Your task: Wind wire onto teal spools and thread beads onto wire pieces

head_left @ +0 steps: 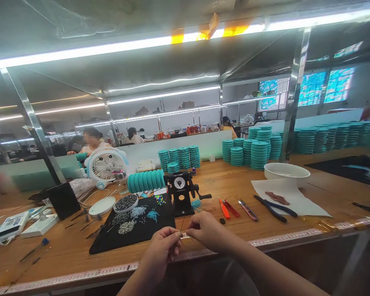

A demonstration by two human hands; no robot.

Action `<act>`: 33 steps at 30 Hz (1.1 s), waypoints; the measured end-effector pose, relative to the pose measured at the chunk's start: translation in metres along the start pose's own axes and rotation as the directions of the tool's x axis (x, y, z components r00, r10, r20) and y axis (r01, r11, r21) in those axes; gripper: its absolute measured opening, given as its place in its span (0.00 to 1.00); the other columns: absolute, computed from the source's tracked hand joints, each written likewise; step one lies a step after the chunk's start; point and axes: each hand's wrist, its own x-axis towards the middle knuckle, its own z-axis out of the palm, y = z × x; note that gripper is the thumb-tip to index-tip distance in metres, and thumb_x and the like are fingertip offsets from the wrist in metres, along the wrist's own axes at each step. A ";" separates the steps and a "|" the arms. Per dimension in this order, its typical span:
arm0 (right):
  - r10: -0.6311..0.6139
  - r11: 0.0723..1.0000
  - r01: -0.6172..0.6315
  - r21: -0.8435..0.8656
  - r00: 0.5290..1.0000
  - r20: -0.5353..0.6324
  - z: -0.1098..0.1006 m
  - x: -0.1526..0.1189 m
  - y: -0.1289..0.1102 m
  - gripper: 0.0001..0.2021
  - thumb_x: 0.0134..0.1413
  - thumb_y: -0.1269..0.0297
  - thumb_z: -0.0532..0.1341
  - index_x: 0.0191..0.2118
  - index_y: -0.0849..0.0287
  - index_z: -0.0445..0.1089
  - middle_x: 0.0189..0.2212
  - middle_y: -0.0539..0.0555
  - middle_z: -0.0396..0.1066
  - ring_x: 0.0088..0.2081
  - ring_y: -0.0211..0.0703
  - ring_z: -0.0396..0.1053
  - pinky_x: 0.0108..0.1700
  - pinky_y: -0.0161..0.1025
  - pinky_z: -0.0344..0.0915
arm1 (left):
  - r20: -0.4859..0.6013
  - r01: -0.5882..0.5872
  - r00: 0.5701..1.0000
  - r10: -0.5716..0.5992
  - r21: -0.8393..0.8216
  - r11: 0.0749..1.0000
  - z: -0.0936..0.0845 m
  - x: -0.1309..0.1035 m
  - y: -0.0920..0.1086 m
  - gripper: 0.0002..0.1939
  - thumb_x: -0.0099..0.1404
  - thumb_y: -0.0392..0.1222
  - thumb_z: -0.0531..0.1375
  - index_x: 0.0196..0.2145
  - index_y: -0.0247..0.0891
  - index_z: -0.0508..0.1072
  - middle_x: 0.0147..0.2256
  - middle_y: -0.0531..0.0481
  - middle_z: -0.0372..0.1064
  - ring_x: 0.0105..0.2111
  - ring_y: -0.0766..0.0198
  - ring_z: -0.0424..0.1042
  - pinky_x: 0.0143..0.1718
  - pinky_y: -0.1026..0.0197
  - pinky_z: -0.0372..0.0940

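Observation:
At the front edge of the wooden table, my left hand and my right hand meet with their fingertips pinched close together. Between them is a thin strand, too small to make out clearly. Just beyond stands a black hand-cranked winder with a round dial, a row of teal spools lined up at its left. On the black mat to the left lie silver beads, light blue pieces and a white bowl of dark beads.
Right of my hands lie orange-red tools, a knife, black-handled pliers and a white bowl. Teal spool stacks and a fan stand farther back. Other people sit beyond the partition.

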 end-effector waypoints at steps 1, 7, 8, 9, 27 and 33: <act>0.008 1.000 -0.009 0.015 1.000 0.003 0.000 0.001 0.001 0.07 0.46 0.69 0.61 0.22 0.62 0.72 0.18 0.49 0.69 0.23 0.38 0.64 0.22 0.31 0.55 | 0.001 0.002 1.000 -0.002 -0.008 1.000 0.000 0.000 0.000 0.14 0.47 0.44 0.67 0.24 0.34 0.67 0.18 0.56 0.62 0.14 0.76 0.55 0.15 0.71 0.43; -0.061 0.998 0.057 -0.025 0.977 -0.203 -0.004 -0.007 -0.002 0.07 0.53 0.69 0.57 0.29 0.62 0.71 0.26 0.52 0.69 0.30 0.40 0.65 0.31 0.34 0.59 | 0.008 0.010 1.000 -0.009 -0.061 0.998 -0.002 -0.002 0.003 0.14 0.46 0.43 0.68 0.23 0.33 0.67 0.18 0.56 0.62 0.14 0.76 0.55 0.15 0.71 0.44; -0.110 0.993 0.096 -0.070 0.969 -0.222 -0.003 -0.010 -0.002 0.07 0.54 0.70 0.56 0.29 0.60 0.71 0.28 0.52 0.69 0.31 0.41 0.65 0.33 0.35 0.58 | 0.008 0.013 1.000 -0.012 -0.069 0.998 -0.002 -0.002 0.004 0.14 0.45 0.43 0.68 0.22 0.33 0.67 0.17 0.56 0.61 0.14 0.76 0.55 0.15 0.71 0.44; -0.153 0.985 0.129 -0.118 0.963 -0.223 -0.002 -0.012 -0.003 0.07 0.53 0.71 0.56 0.29 0.59 0.71 0.29 0.52 0.68 0.31 0.41 0.65 0.33 0.35 0.58 | 0.006 0.015 1.000 -0.015 -0.075 0.997 -0.002 -0.002 0.004 0.15 0.44 0.43 0.69 0.22 0.33 0.67 0.17 0.56 0.61 0.14 0.76 0.55 0.15 0.71 0.45; 0.148 0.689 -0.324 0.649 0.939 0.311 0.005 0.000 0.006 0.10 0.38 0.60 0.63 0.23 0.59 0.63 0.15 0.45 0.61 0.15 0.29 0.48 0.17 0.30 0.40 | 0.062 0.062 0.997 -0.055 -0.133 0.989 0.001 -0.016 0.015 0.09 0.48 0.37 0.66 0.22 0.33 0.68 0.18 0.55 0.62 0.15 0.77 0.56 0.16 0.73 0.49; 0.080 0.463 -0.351 0.814 0.931 0.356 0.013 -0.005 0.001 0.17 0.33 0.56 0.69 0.24 0.61 0.63 0.17 0.46 0.62 0.16 0.26 0.47 0.18 0.30 0.37 | 0.070 0.088 0.995 -0.074 -0.221 0.971 0.004 -0.029 0.026 0.09 0.47 0.35 0.68 0.22 0.32 0.69 0.19 0.54 0.62 0.16 0.77 0.57 0.16 0.75 0.51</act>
